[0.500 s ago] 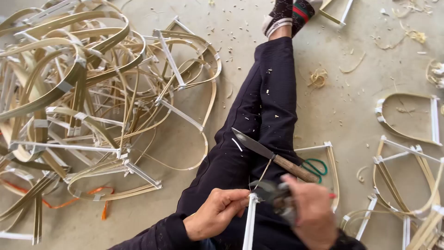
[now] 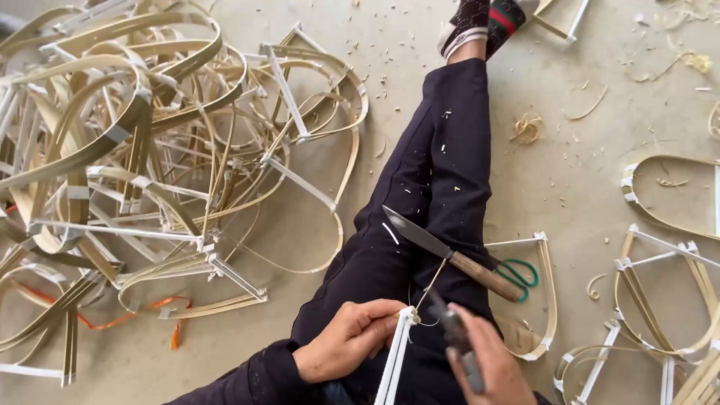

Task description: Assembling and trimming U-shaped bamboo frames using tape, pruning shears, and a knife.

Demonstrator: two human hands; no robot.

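From my remote feed, a dusty concrete floor (image 2: 390, 45) fills the view under flat, even light, strewn with pale shavings (image 2: 527, 127) (one curled clump far right); no walls, windows or furniture show here.

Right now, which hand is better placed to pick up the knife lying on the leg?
Right, probably. The right hand sits just below the knife's wooden handle, though it grips a dark tool. The left hand pinches the white strip.

Head camera, looking steeply down, close over lap (image 2: 420, 225).
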